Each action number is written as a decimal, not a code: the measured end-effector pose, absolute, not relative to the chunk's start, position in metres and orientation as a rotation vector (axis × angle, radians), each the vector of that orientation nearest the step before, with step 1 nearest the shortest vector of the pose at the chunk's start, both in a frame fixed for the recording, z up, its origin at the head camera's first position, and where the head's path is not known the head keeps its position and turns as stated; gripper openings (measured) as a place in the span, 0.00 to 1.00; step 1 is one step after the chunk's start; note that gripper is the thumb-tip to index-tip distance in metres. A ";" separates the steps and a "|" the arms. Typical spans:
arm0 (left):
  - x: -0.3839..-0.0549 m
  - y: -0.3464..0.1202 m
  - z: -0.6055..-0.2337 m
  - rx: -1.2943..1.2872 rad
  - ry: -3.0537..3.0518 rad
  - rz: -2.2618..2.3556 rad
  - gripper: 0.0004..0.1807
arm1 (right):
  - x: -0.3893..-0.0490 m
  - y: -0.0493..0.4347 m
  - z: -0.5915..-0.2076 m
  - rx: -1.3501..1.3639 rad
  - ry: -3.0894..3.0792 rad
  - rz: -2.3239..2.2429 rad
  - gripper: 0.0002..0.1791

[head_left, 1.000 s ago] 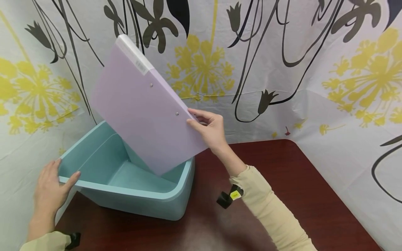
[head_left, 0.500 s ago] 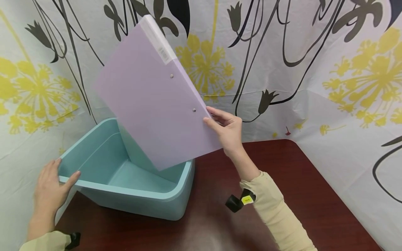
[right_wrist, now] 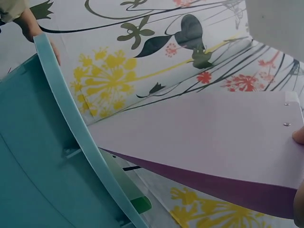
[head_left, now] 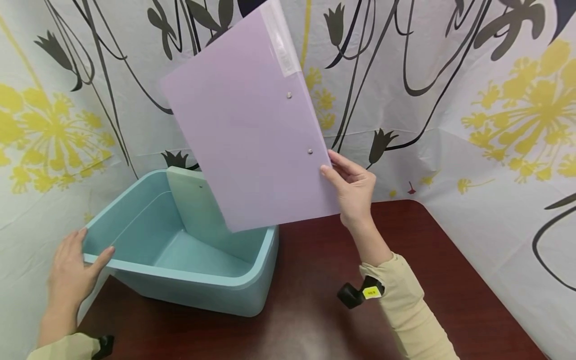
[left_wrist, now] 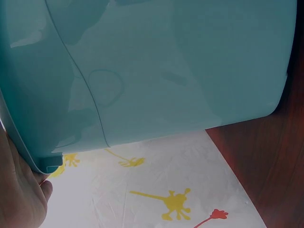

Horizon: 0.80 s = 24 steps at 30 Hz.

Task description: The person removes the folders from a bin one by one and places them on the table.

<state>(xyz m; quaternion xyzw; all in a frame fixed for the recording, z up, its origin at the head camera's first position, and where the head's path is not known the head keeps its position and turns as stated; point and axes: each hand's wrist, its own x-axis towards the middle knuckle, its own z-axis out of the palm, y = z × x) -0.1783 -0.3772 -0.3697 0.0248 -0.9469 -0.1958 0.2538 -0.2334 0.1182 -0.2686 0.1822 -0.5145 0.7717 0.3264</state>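
Observation:
My right hand (head_left: 357, 192) pinches a lilac file folder (head_left: 252, 130) by its spine edge, thumb on the near cover and fingers behind. The folder is tilted above the right part of a light-blue plastic bin (head_left: 180, 290), its lower corner overlapping the bin's opening in the head view. Two metal rivets and a clear label strip show along the spine. My left hand (head_left: 72, 275) grips the bin's near left corner, thumb over the rim. Inside the bin a pale green folder (head_left: 193, 205) leans upright against the back wall, partly hidden behind the lilac one.
The bin stands on a dark red-brown table (head_left: 405, 280) whose far right corner is rounded. A patterned white cloth (head_left: 427, 165) with yellow flowers and dark stems hangs behind and beside the table. Cameras are strapped at both wrists.
My right hand has moved up and to the right with the lilac folder, which has turned more upright. More of the green folder shows. The left hand and bin stay put.

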 end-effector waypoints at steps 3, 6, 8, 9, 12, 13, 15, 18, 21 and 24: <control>-0.178 -0.377 -0.369 0.068 -2.584 -0.516 0.43 | -0.233 0.123 -0.269 0.475 -1.312 2.011 0.18; -0.178 -0.376 -0.369 0.066 -2.587 -0.506 0.43 | -0.231 0.128 -0.269 0.456 -1.278 2.007 0.18; -0.179 -0.376 -0.369 0.058 -2.580 -0.506 0.43 | -0.230 0.133 -0.269 0.429 -1.262 2.019 0.18; -0.179 -0.376 -0.369 0.058 -2.578 -0.507 0.43 | -0.229 0.135 -0.269 0.408 -1.260 2.022 0.18; -0.179 -0.376 -0.369 0.054 -2.569 -0.511 0.43 | -0.226 0.143 -0.269 0.337 -1.255 2.047 0.18; -0.179 -0.376 -0.369 0.055 -2.566 -0.512 0.43 | -0.224 0.145 -0.269 0.313 -1.256 2.054 0.18; -0.179 -0.377 -0.370 0.055 -2.560 -0.518 0.43 | -0.222 0.150 -0.269 0.277 -1.245 2.070 0.17; -0.179 -0.377 -0.370 0.050 -2.552 -0.524 0.43 | -0.219 0.156 -0.269 0.256 -1.215 2.080 0.17; -0.178 -0.378 -0.369 0.051 -2.553 -0.527 0.43 | -0.215 0.163 -0.269 0.243 -1.184 2.076 0.16; -0.178 -0.378 -0.369 0.053 -2.556 -0.526 0.43 | -0.211 0.171 -0.268 0.231 -1.144 2.086 0.16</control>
